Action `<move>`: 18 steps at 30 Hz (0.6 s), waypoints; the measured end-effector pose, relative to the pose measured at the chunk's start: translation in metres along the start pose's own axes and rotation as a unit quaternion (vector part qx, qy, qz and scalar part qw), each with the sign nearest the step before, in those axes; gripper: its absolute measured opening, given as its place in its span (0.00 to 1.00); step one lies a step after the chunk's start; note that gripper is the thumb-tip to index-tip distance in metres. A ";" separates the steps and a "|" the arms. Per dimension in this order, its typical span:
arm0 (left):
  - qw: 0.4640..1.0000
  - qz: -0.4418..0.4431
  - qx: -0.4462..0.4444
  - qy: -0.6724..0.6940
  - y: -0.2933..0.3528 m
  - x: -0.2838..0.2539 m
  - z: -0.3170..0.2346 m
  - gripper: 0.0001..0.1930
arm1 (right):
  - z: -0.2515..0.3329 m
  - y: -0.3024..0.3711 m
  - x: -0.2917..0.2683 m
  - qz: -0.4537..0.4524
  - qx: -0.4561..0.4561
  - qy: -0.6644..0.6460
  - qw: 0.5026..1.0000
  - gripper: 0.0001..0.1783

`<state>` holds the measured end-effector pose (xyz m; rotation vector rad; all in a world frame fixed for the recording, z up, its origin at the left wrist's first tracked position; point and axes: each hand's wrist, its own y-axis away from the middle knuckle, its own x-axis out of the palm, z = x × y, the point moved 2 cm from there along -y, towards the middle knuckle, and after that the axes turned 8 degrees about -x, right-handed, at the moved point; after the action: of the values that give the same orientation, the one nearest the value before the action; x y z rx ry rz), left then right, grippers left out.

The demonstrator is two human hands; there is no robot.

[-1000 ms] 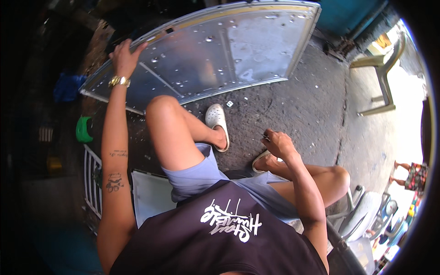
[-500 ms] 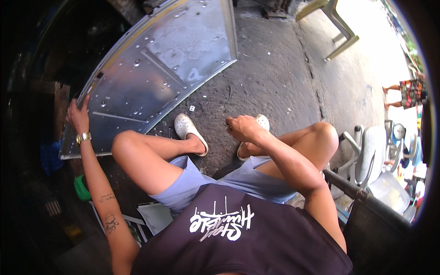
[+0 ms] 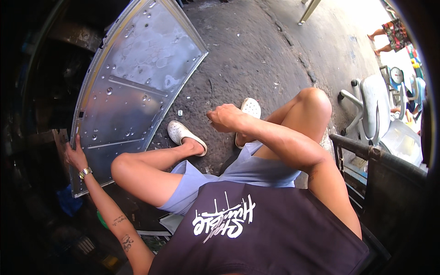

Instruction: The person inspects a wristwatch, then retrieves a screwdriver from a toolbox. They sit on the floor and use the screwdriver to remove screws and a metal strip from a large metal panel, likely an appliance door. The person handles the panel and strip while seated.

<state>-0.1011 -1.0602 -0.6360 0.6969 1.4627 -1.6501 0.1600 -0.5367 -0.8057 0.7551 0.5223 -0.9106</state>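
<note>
A large grey sheet-metal panel (image 3: 126, 98), its flat face marked with holes, drops of wet and two raised ribs, stands at my left. My left hand (image 3: 76, 155), with a metal-banded watch at the wrist, grips its near left edge; the thumb lies along the rim and the other fingers are partly hidden. Over the floor between my knees, my right hand (image 3: 225, 117) is closed and apart from the panel. Whatever its curled fingers hold, if anything, is too small and hidden to make out.
My feet in white clogs (image 3: 182, 135) rest on the dark, rough floor (image 3: 229, 55). A grey-white office chair (image 3: 376, 105) and a dark metal frame (image 3: 350, 143) stand at the right. Farther off, a person's legs (image 3: 384, 40) show. Dark clutter fills the left side.
In the picture the panel has swung to a steeper slant and its near corner sits lower, with my left hand still on its edge. My right hand appears slightly farther left, still closed.
</note>
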 end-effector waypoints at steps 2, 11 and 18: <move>1.000 -0.012 0.014 0.004 0.000 0.001 0.000 0.44 | 0.001 0.001 -0.002 -0.002 0.002 -0.002 1.000 0.18; 1.000 0.003 0.003 -0.017 -0.001 0.002 0.003 0.45 | 0.006 0.003 -0.011 0.018 0.015 0.000 1.000 0.17; 1.000 -0.014 0.014 -0.020 0.003 -0.004 -0.002 0.44 | 0.006 0.002 -0.012 0.036 0.020 0.004 0.999 0.17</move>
<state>-0.0968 -1.0574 -0.6347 0.6589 1.4297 -1.6985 0.1559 -0.5350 -0.7928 0.8090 0.4817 -0.8528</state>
